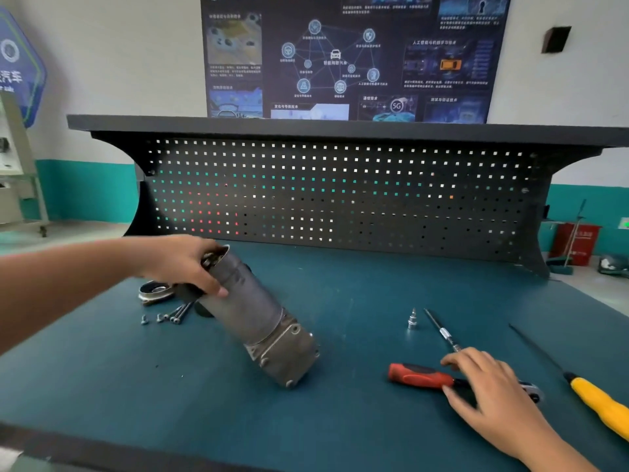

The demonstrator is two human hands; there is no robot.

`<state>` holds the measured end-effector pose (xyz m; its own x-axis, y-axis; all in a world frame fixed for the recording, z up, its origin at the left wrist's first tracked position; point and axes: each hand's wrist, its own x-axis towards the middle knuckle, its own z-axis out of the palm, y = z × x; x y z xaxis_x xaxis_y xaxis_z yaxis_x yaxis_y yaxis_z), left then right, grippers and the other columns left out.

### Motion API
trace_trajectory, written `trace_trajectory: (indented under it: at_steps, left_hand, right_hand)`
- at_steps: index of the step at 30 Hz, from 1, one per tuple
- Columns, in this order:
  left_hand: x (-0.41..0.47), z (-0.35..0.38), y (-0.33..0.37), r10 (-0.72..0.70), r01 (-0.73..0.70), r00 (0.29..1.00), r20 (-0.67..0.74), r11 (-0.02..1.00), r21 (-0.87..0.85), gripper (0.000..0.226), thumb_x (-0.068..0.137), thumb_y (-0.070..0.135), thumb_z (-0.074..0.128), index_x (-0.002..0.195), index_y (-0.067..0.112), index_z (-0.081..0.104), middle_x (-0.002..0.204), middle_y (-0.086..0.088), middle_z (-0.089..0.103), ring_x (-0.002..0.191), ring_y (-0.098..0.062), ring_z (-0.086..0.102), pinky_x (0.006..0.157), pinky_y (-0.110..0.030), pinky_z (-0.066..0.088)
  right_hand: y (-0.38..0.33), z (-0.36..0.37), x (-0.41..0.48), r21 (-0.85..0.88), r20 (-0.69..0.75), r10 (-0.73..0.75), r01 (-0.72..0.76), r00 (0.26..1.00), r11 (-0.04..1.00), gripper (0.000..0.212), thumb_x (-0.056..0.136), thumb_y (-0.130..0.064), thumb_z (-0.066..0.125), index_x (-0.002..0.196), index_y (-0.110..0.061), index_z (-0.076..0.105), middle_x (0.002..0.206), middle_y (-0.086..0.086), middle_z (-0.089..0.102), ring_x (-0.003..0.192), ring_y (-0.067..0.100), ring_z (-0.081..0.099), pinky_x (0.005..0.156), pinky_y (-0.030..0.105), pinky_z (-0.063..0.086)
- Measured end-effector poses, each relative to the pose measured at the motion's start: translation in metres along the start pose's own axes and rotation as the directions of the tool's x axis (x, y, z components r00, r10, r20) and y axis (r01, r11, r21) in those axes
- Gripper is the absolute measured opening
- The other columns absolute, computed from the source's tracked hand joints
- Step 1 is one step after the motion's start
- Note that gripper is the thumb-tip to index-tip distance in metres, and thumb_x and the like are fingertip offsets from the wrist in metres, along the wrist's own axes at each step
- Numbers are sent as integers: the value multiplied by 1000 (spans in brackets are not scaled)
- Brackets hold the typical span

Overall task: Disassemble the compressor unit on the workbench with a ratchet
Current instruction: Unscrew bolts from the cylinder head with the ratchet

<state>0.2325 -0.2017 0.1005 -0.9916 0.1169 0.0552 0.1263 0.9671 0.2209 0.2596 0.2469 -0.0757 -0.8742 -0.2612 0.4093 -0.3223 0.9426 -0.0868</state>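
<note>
Since the workbench [340, 284] carries the compressor [252, 311] tilted at its middle, base on the mat and open top gripped by my left hand [190, 264], I should hold it steady before my right hand [483, 379], fingers curled over the ratchet [418, 374], fits the small socket [412, 320].

Compressor unit [258, 318] stands tilted on the bench [340, 427], boxy end down, open cylindrical end up and to the left. Left hand [183, 264] grips that upper end. Right hand [486, 386] curls over the ratchet [420, 376] between its red handle and its head. Loose bolts [170, 316] and a metal ring [155, 292] lie behind the left hand. Socket [412, 320], extension bar [442, 330] and yellow screwdriver [599, 400] lie to the right.
</note>
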Motion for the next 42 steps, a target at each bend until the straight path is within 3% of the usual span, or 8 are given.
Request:
trace_trajectory:
  at_steps: [5, 13, 20, 26, 30, 33, 38, 42]
  left_hand:
    - [23, -26, 44, -11, -10, 981, 196, 994, 109, 54, 67, 42, 79, 110, 23, 53, 95, 7, 58, 84, -13, 60, 78, -39, 57]
    - [53, -32, 106, -62, -37, 950, 306, 951, 307, 77, 66, 43, 80, 131, 27, 42, 113, 1, 48, 96, -20, 54, 61, -29, 56]
    - [44, -25, 76, 111, -88, 984, 139, 983, -164, 82, 70, 31, 80, 139, 38, 35, 110, 7, 49, 103, -17, 53, 92, -31, 45]
    - [18, 33, 41, 128, -345, 938, -321, 412, -844, 112, 42, 53, 80, 139, 30, 31, 126, 2, 57, 105, -3, 60, 73, -15, 51]
    - [21, 111, 50, -86, -362, 891, -446, 459, -812, 97, 33, 45, 83, 121, 30, 44, 115, 2, 62, 111, -21, 59, 83, -30, 52]
    - [32, 133, 65, -222, -367, 869, -442, 311, -877, 68, 43, 32, 85, 101, 31, 49, 101, 7, 65, 99, -15, 64, 67, -21, 52]
    - [37, 121, 63, -222, -382, 838, -498, 413, -827, 67, 47, 31, 90, 99, 32, 48, 102, 6, 64, 95, -10, 63, 79, -33, 53]
    - [50, 102, 71, -61, -367, 836, -545, 676, -639, 66, 58, 26, 90, 107, 30, 46, 97, 17, 61, 89, 3, 57, 69, -17, 44]
  right_hand:
    - [0, -1, 1, 8, 17, -10, 9, 1000, 1000, 29, 88, -45, 54, 115, -35, 49, 110, -21, 43, 111, 1, 43, 92, 20, 25]
    - [1, 0, -1, 57, -27, -12, 13, 1000, 998, 24, 83, -36, 66, 105, -31, 57, 101, -19, 46, 99, 4, 49, 84, 26, 30]
    - [1, 2, 0, 74, 1, -12, 12, 1000, 997, 22, 86, -42, 60, 105, -36, 53, 103, -22, 43, 100, -1, 43, 85, 23, 28]
    - [0, -1, 1, 105, -9, 8, -7, 1000, 994, 20, 86, -44, 59, 103, -37, 50, 105, -21, 43, 104, 0, 44, 85, 22, 30]
    - [1, -1, 3, 104, 9, 10, -11, 1000, 994, 16, 89, -45, 55, 101, -41, 44, 107, -24, 41, 106, -4, 40, 88, 21, 29]
    - [4, -2, 3, 172, -41, 46, -39, 998, 984, 19, 82, -29, 69, 88, -36, 51, 94, -20, 49, 95, 5, 50, 80, 28, 33]
    - [5, 2, 5, 69, 0, -1, 1, 1000, 998, 12, 91, -46, 49, 100, -41, 43, 101, -29, 40, 103, -5, 41, 88, 19, 23]
    - [8, 5, 6, 29, 39, -8, 7, 999, 1000, 23, 88, -54, 43, 108, -44, 43, 102, -31, 44, 106, -8, 44, 89, 18, 23]
